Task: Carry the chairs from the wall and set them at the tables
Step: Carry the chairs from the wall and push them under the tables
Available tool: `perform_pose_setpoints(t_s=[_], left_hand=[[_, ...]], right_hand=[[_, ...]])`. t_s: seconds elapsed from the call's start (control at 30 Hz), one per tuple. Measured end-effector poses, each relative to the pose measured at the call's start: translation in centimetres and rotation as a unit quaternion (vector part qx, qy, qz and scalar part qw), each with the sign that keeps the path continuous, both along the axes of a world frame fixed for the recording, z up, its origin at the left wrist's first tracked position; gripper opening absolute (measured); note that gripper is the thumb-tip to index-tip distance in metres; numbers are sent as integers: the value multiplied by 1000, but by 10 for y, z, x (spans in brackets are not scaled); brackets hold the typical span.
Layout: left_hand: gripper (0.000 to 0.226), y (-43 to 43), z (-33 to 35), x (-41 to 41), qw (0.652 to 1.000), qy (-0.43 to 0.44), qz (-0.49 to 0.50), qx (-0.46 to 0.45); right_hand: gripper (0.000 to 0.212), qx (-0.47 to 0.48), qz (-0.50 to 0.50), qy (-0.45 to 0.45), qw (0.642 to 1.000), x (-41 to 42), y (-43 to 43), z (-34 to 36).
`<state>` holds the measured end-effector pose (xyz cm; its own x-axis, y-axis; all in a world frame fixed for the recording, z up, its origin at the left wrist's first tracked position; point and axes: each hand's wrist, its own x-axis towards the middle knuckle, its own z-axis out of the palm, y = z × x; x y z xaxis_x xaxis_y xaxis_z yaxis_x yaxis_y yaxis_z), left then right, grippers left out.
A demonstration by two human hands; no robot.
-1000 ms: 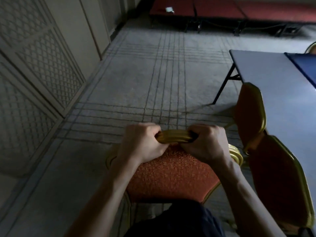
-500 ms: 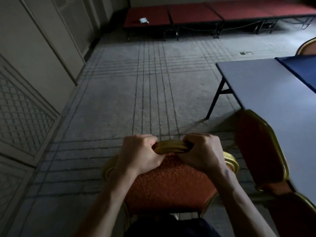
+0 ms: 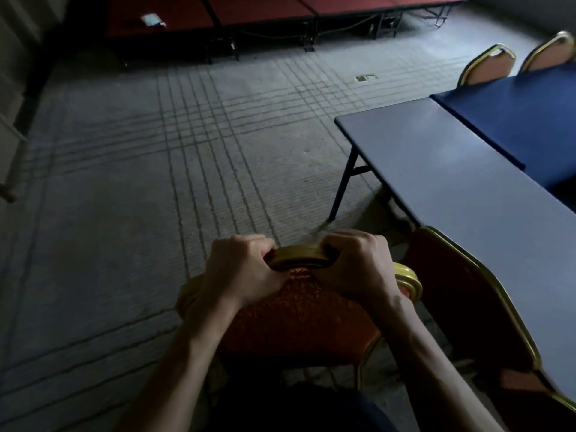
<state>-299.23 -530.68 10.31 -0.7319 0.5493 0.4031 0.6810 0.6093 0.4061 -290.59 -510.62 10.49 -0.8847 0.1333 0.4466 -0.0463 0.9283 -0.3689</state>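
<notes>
Carry step in hand: chair (image 3: 299,310) is held by its gold top rail, left grip (image 3: 240,272) and right grip (image 3: 358,269) both curled round it, near the desk (image 3: 467,194). Next, it should be set down beside the 1 placed chair (image 3: 461,300), facing the desk.

Lined carpet floor (image 3: 124,244): grey table (image 3: 467,188), parked chair (image 3: 461,307), red platforms (image 3: 258,10) beyond.

Chair (image 3: 299,319) in rough orange cloth with glossy gold frame, smooth matt table (image 3: 467,194), ribbed carpet (image 3: 124,213)
</notes>
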Motion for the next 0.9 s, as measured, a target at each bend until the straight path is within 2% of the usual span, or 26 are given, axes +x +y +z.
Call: perform_pose_setpoints(t_s=[0.2,0.43,0.73,0.9], left_hand=[[47,43,6,-116,995,23,-101,1],[47,126,12,-205,978,57,-200,-22],[61,239,-9,-292,960,49,-271,-43],[62,311,2,-327,945,63,-321,-28]], right_hand=[[36,8,-93,8,996,-76,21,8],[32,-17,-211,29,977,-132,69,1],[36,-31,-278,8,960,-201,159,-28],[30,-7,-335,28,942,-222,213,-17]])
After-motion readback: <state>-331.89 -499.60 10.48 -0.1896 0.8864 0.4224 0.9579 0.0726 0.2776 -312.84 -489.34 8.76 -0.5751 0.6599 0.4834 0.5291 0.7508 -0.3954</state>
